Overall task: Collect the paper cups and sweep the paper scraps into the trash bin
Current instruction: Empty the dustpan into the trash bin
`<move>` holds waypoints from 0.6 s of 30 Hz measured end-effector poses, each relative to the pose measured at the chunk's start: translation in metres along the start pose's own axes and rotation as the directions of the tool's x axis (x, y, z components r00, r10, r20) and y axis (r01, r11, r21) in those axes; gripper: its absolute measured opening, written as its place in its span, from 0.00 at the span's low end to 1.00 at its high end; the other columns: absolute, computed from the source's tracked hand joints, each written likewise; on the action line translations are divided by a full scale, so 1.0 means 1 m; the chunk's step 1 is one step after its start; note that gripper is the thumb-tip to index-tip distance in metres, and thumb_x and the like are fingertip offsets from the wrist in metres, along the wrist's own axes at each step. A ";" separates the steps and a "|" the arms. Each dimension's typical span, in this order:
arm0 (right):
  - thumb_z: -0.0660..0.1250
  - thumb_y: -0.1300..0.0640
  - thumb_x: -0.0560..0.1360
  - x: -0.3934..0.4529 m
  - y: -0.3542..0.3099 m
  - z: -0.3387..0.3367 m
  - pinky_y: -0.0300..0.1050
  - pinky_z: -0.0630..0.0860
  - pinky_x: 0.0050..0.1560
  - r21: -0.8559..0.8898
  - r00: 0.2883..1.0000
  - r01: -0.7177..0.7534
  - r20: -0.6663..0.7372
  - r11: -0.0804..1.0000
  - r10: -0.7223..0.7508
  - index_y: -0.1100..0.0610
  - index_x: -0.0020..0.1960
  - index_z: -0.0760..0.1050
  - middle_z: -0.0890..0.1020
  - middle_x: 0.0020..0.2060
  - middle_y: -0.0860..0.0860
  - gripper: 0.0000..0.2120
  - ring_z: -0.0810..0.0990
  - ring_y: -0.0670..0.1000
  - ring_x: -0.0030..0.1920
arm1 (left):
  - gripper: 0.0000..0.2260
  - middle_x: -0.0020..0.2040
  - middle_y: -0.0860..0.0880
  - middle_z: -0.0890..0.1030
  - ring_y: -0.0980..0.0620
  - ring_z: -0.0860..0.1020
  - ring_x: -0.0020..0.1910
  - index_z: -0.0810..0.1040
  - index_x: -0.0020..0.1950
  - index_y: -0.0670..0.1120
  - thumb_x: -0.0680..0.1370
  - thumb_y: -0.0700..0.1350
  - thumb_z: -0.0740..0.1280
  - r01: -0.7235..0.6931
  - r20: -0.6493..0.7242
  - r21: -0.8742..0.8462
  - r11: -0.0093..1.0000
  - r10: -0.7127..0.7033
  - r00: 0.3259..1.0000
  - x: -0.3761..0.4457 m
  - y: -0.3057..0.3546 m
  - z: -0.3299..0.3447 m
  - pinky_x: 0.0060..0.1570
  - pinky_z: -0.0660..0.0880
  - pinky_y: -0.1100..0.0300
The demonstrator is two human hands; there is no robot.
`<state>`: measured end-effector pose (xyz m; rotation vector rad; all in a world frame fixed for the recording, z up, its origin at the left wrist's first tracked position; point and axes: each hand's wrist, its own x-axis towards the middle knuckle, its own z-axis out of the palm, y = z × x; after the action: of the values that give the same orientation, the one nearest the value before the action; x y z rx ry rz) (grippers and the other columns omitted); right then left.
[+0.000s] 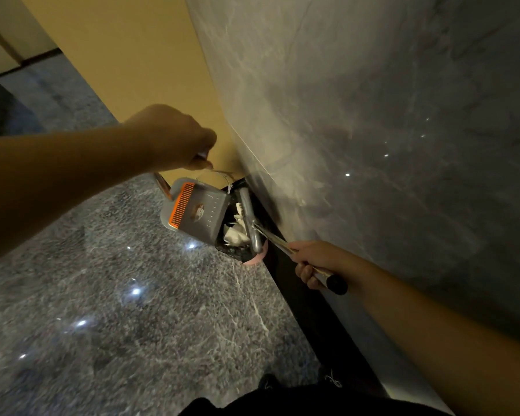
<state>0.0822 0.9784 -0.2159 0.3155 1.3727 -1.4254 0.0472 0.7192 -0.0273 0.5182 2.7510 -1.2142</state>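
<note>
My left hand (174,136) grips the metal handle of a grey dustpan (197,210) with an orange comb edge, held tilted over the trash bin (240,250). The bin has a black liner and a pink rim and stands at the foot of the wall. White paper scraps (233,234) lie inside it. My right hand (315,262) grips the metal handle of a broom (248,217), whose grey head lies across the bin's opening beside the dustpan. No paper cup is in view.
A grey marble wall (373,145) with a black baseboard (297,295) runs along the right. A yellow wall (138,70) meets it behind the bin. The polished dark stone floor (117,295) spreads to the left. My shoes (267,381) show at the bottom.
</note>
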 end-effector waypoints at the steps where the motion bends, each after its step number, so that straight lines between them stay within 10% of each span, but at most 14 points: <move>1: 0.51 0.64 0.81 0.001 0.000 0.000 0.30 0.62 0.19 -0.009 1.000 0.001 0.001 1.000 -0.001 0.49 0.47 0.72 0.67 0.24 0.49 0.15 0.65 0.41 0.18 | 0.16 0.28 0.56 0.63 0.58 0.61 0.24 0.73 0.52 0.50 0.77 0.62 0.62 0.000 -0.010 -0.003 1.000 0.000 1.000 0.000 0.000 0.000 0.23 0.54 0.64; 18: 0.53 0.64 0.81 0.017 0.020 -0.010 0.31 0.62 0.19 -0.019 0.999 -0.048 -0.003 0.999 0.048 0.55 0.64 0.68 0.69 0.25 0.49 0.14 0.66 0.41 0.19 | 0.16 0.29 0.54 0.64 0.54 0.63 0.26 0.73 0.53 0.46 0.78 0.59 0.62 0.087 0.001 -0.154 0.984 -0.088 0.996 -0.015 -0.004 0.001 0.27 0.61 0.62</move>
<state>0.0870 0.9831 -0.2431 0.3358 1.3716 -1.3715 0.0596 0.7124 -0.0219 0.3904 2.8690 -1.0067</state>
